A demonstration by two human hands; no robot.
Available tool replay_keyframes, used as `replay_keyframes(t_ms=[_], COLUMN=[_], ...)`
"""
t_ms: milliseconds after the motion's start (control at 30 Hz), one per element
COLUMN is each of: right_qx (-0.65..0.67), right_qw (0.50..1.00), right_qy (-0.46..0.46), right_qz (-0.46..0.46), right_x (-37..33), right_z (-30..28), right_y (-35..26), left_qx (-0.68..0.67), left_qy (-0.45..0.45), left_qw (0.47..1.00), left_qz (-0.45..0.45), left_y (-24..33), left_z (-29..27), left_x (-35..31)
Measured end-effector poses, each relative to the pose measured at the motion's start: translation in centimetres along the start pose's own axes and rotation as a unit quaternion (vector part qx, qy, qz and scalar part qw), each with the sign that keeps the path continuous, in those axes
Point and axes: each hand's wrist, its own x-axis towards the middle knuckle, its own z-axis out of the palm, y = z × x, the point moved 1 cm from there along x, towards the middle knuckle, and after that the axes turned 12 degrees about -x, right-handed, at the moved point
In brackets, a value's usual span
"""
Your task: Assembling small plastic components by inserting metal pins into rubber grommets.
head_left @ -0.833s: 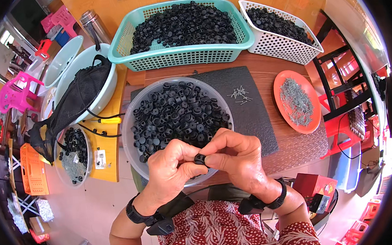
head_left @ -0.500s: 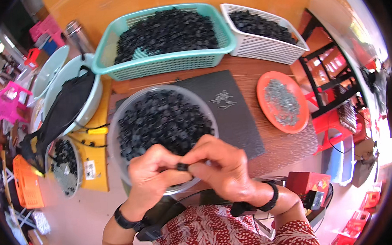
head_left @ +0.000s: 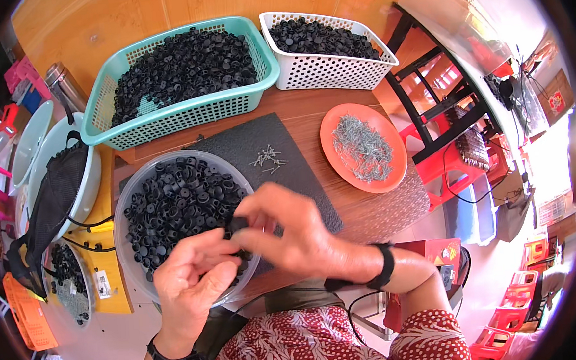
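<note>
My right hand (head_left: 288, 229) pinches a small black plastic cap (head_left: 238, 224) between thumb and fingers, above the near right part of a clear round tub (head_left: 121, 239). Beside it my left hand (head_left: 198, 271) is held palm up with fingers loosely curled and thumb apart; nothing shows in it. Many small black round caps (head_left: 177, 203) fill the tub. To its right lies a dark mat (head_left: 233, 147) with a small heap of silver screws (head_left: 269, 159). An orange-red plate (head_left: 330, 134) farther right bears a larger pile of screws (head_left: 363, 146).
At the back stand a green basket (head_left: 185, 114) and a white basket (head_left: 334, 77), both full of black parts. A black bag (head_left: 57, 187) hangs over a pale basin (head_left: 93, 175) at left. A red box (head_left: 431, 254) is near my right elbow.
My hands, earlier joined at a small black piece, have parted; the left has opened, while the right now pinches a cap. The view has shifted, so the table things appear farther left.
</note>
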Motion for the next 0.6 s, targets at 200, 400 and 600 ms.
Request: replay_keyframes(t_ms=[200, 400, 600], right_qx=[-0.018, -0.344, -0.187], right_qw=[0.985, 0.898, 0.952], right_qy=[0.146, 0.219, 0.167], right_qz=[0.089, 0.162, 0.173], right_x=[9.0, 18.2, 14.7], right_z=[-8.3, -24.2, -16.6], right_y=[9.4, 20.6, 17.6], left_qx=[0.132, 0.24, 0.498], left_qy=[0.152, 0.183, 0.134], left_qw=[0.97, 0.93, 0.814], left_qz=[0.138, 0.209, 0.266], left_y=[1.0, 1.4, 2.2], left_z=[-4.5, -9.7, -10.8], left_x=[-1.6, -2.6, -3.6])
